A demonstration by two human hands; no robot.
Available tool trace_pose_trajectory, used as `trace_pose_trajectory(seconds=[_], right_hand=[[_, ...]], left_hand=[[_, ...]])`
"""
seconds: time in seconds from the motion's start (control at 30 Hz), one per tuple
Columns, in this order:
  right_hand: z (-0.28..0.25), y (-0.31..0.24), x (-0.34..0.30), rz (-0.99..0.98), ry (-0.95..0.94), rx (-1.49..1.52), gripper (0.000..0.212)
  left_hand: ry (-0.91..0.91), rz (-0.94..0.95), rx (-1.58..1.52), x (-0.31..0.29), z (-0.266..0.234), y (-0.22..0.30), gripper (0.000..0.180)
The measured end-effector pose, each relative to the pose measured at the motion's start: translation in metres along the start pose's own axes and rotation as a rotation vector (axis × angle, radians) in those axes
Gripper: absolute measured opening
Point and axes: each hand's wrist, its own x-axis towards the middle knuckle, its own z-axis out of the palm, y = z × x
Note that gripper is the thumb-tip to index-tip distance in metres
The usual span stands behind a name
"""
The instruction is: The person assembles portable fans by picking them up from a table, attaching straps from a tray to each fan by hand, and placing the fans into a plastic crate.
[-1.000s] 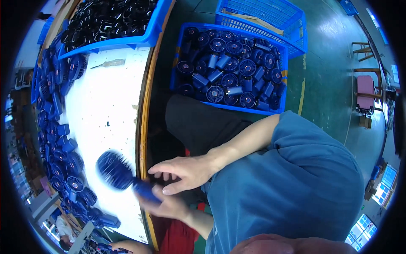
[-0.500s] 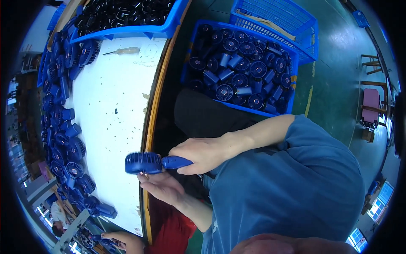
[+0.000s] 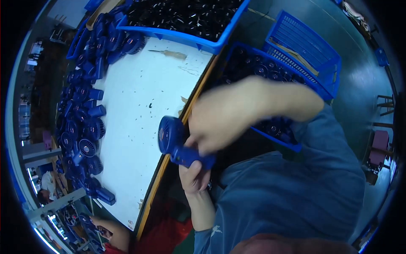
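Note:
A dark blue handheld fan (image 3: 169,135) is held just off the table's wooden edge, its round slotted head tilted up toward the far left. My left hand (image 3: 195,178) is closed around its handle (image 3: 188,156) from below, thumb across it. Over the handle's near end hovers my right hand (image 3: 222,120), smeared by motion. Its fingertips are close to the handle; whether they touch or grip anything is unclear.
Many blue fans (image 3: 86,148) line the white tabletop's (image 3: 139,110) far side. A screwdriver (image 3: 174,54) lies below a blue tray (image 3: 211,45) of black parts. Blue crates (image 3: 304,55) stand at the right, one filled with fans. Another person's hand (image 3: 105,228) works at lower left.
The fan's handle has passed from my right hand's grip to my left hand's. My right hand has lifted and blurs with motion. The whole view has turned, shifting the table rightward.

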Motion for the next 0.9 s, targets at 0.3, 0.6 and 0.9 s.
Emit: trace_pose_trajectory(seconds=[0.3, 0.6, 0.9], right_hand=[[-0.125, 0.169, 0.015, 0.324, 1.139, -0.922, 0.014], [-0.137, 0.133, -0.003, 0.278, 1.256, -0.209, 0.02], [-0.133, 0.158, -0.002, 0.244, 1.151, 0.384, 0.051]], left_hand=[[-0.157, 0.147, -0.048, 0.001, 0.005, 0.019, 0.037], [-0.065, 0.098, 0.072, -0.005, -0.005, 0.031, 0.024], [0.147, 0.099, 0.207, 0.002, 0.0, 0.04, 0.032]])
